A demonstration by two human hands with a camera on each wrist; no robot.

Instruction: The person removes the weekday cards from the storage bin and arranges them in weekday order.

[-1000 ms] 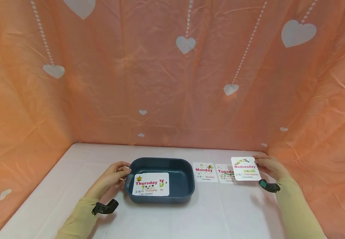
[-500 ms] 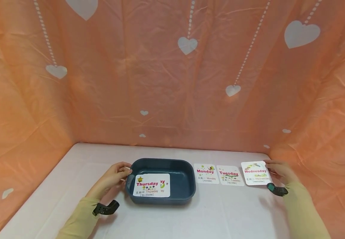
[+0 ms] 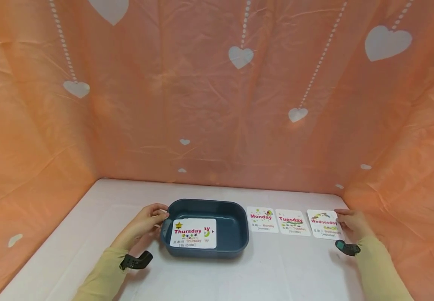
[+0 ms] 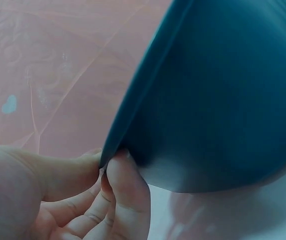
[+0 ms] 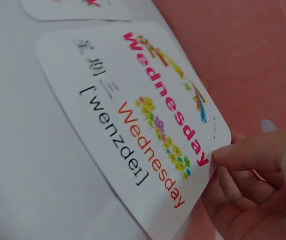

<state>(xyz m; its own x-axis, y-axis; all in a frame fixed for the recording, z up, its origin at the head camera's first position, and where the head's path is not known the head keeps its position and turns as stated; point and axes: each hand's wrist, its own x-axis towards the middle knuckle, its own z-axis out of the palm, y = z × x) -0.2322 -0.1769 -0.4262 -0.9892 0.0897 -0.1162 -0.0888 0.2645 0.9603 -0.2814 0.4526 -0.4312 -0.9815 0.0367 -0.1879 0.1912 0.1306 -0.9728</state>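
Note:
My left hand [image 3: 145, 223] pinches the left rim of a dark blue tray [image 3: 233, 230]; the left wrist view shows thumb and fingers on either side of that rim [image 4: 137, 95]. A Thursday card [image 3: 188, 233] lies in the tray, overlapping another card mostly hidden beneath it. At the right, my right hand [image 3: 353, 225] holds the Wednesday card [image 3: 324, 224] by its right edge, thumb on top and fingers underneath. In the right wrist view this card [image 5: 122, 130] fills the middle, close over the white tabletop.
A Monday card [image 3: 262, 220] and a Tuesday card [image 3: 293, 222] lie in a row between the tray and the Wednesday card. An orange cloth with white hearts [image 3: 209, 125] rises behind the white table [image 3: 262, 276] and along both sides.
My right hand has carried the Wednesday card rightward off the Tuesday card and lowered it toward the table, in line with the other two. The left hand stays at the tray rim.

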